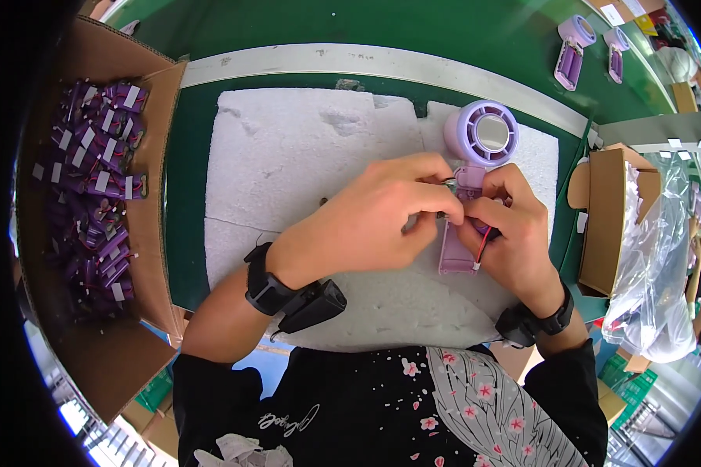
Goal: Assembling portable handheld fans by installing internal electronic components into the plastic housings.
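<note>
A lilac handheld fan (481, 132) lies on a white foam board, its round head away from me and its handle shell (456, 258) open towards me. My left hand (374, 210) comes in from the left with thumb and fingers pinched at the handle's upper part. A small dark and metallic piece shows at its fingertips, too covered to name. My right hand (514, 233) closes round the handle's right side, fingers bent over it. Red and black wires (484, 243) with a white plug run out below the right fingers. The handle's inside is mostly hidden.
On the left stands a cardboard box (163, 194) with many purple wired battery packs (105, 183). The foam board (273, 148) rests on a green bench. Two more open lilac fans (570, 58) (616, 54) lie far right. A carton (604, 222) with clear plastic stands right; people are beyond.
</note>
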The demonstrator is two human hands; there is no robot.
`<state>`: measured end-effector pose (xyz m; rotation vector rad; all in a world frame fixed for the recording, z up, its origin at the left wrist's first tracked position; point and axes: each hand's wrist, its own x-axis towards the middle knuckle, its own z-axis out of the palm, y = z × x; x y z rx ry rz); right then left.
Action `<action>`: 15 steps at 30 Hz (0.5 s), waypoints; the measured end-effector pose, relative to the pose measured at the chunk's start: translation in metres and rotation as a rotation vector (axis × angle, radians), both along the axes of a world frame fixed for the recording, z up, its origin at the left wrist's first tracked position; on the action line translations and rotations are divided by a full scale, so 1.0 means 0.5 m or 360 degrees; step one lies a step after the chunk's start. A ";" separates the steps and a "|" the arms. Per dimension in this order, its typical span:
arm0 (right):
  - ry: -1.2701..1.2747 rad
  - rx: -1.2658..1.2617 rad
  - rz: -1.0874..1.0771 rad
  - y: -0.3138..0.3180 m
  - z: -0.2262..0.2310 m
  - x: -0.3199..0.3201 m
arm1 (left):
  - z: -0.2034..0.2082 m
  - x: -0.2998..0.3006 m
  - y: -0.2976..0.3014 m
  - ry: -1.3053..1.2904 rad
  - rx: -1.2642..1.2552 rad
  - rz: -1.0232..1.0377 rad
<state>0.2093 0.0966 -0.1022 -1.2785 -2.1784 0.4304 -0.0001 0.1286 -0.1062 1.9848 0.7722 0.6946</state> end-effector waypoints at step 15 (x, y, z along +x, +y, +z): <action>0.0372 0.0147 -0.0241 0.011 -0.016 -0.006 | -0.007 0.029 -0.001 -0.0222 0.0094 0.0028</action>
